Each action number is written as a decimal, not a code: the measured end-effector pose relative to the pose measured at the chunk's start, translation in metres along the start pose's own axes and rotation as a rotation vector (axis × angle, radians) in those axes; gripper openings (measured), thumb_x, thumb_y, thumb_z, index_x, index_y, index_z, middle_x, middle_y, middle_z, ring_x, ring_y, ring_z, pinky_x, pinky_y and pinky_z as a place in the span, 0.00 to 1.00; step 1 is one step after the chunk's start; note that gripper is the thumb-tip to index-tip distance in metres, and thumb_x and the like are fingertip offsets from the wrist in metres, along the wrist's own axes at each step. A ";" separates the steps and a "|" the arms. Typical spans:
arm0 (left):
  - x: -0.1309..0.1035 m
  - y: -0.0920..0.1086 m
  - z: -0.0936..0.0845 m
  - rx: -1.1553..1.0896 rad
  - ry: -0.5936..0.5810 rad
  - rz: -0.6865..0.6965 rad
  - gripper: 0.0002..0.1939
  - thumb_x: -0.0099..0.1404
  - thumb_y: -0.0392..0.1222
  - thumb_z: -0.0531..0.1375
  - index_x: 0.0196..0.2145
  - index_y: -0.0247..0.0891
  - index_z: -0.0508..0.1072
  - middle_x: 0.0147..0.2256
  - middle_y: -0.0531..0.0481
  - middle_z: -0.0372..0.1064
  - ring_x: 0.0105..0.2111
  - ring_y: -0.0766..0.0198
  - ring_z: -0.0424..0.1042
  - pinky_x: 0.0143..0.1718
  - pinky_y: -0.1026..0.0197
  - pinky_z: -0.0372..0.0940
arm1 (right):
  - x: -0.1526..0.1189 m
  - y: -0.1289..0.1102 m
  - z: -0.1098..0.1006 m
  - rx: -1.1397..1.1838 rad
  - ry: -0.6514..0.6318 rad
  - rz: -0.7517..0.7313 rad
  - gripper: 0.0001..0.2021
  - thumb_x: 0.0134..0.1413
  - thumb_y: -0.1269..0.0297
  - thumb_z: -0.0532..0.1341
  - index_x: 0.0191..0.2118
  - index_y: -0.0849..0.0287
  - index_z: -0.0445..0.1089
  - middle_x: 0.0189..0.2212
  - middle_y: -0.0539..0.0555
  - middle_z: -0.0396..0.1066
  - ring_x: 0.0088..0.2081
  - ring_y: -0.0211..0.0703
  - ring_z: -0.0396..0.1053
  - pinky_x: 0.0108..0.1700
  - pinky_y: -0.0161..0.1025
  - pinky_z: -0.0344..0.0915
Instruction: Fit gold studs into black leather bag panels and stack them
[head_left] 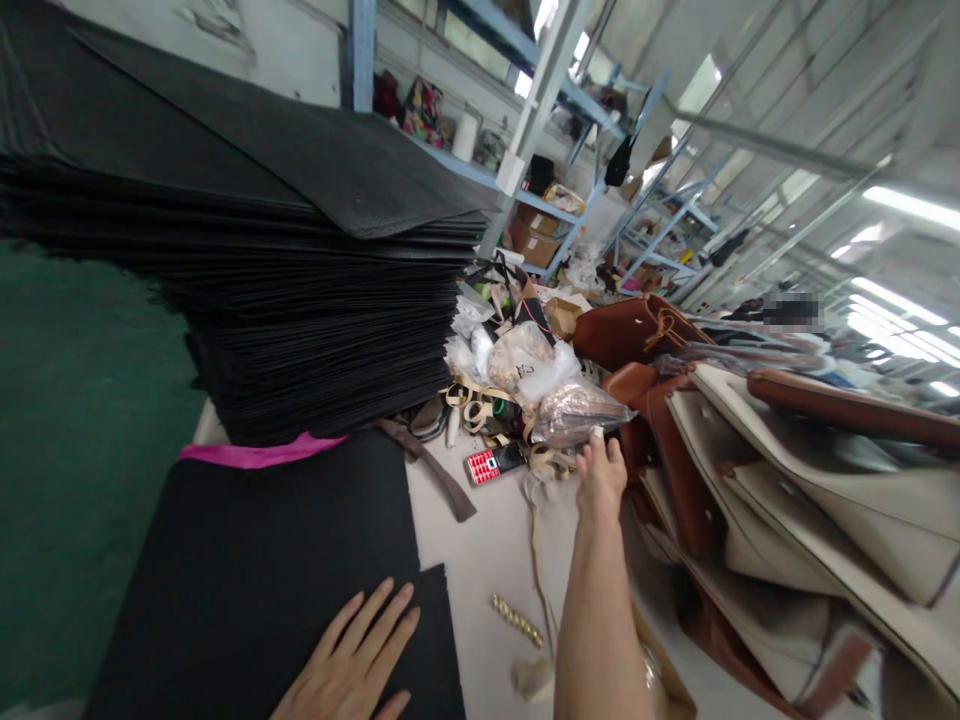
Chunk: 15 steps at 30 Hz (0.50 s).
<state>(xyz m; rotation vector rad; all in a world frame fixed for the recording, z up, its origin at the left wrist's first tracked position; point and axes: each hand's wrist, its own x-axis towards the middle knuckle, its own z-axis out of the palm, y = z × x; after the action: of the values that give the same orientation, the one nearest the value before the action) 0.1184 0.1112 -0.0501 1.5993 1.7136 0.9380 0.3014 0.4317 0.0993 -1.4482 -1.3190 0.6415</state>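
My left hand [352, 660] lies flat, fingers spread, on a black felt sheet [247, 570] at the near edge of the table. My right hand [600, 475] reaches forward across the table and touches a clear plastic bag [577, 410] of small parts, its fingers curled at the bag's lower edge. A small red phone [491, 463] lies just left of that hand. Whether the right hand grips the bag is not clear.
A tall stack of black sheets [300, 320] towers at the left, a pink strip [255, 453] under it. Brown and beige leather bag parts [787, 460] pile up at the right. A gold chain piece [517, 620] and tan straps [472, 400] lie between. Shelving [540, 90] stands behind.
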 end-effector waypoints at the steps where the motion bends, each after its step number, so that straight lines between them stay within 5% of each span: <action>1: 0.001 0.001 -0.001 0.024 0.000 0.021 0.36 0.63 0.42 0.61 0.65 0.69 0.56 0.67 0.64 0.51 0.67 0.38 0.51 0.71 0.33 0.31 | -0.014 -0.007 -0.009 0.100 -0.086 0.020 0.31 0.69 0.48 0.46 0.59 0.72 0.64 0.50 0.68 0.72 0.46 0.50 0.75 0.44 0.48 0.71; 4: 0.003 0.002 -0.003 0.107 0.052 0.100 0.34 0.64 0.45 0.61 0.65 0.66 0.56 0.68 0.61 0.51 0.67 0.39 0.52 0.70 0.34 0.37 | -0.064 -0.026 -0.036 0.318 -0.293 0.050 0.40 0.63 0.36 0.42 0.60 0.69 0.64 0.52 0.72 0.72 0.48 0.53 0.75 0.44 0.51 0.71; 8: 0.006 0.007 -0.006 0.236 0.100 0.201 0.30 0.66 0.46 0.60 0.65 0.54 0.62 0.68 0.52 0.54 0.67 0.41 0.53 0.70 0.39 0.40 | -0.124 -0.041 -0.062 0.633 -0.395 0.112 0.40 0.50 0.29 0.54 0.58 0.55 0.68 0.53 0.64 0.73 0.48 0.53 0.74 0.46 0.54 0.70; 12: 0.007 0.026 -0.017 0.469 0.022 0.257 0.26 0.68 0.49 0.56 0.61 0.38 0.69 0.66 0.40 0.58 0.66 0.40 0.55 0.66 0.37 0.49 | -0.172 -0.048 -0.087 0.861 -0.364 0.203 0.27 0.47 0.43 0.66 0.52 0.46 0.72 0.41 0.53 0.75 0.40 0.45 0.72 0.42 0.48 0.70; 15: 0.006 0.040 -0.024 0.527 -0.014 0.255 0.26 0.69 0.48 0.55 0.60 0.34 0.69 0.65 0.37 0.58 0.67 0.41 0.53 0.67 0.39 0.47 | -0.212 -0.052 -0.111 0.919 -0.307 0.352 0.19 0.45 0.56 0.69 0.46 0.49 0.73 0.29 0.47 0.68 0.28 0.35 0.63 0.32 0.36 0.65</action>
<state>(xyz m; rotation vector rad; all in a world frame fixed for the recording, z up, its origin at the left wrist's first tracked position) 0.1205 0.1158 -0.0037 2.1965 1.8785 0.6085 0.3250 0.1899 0.1316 -0.8192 -0.7791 1.5121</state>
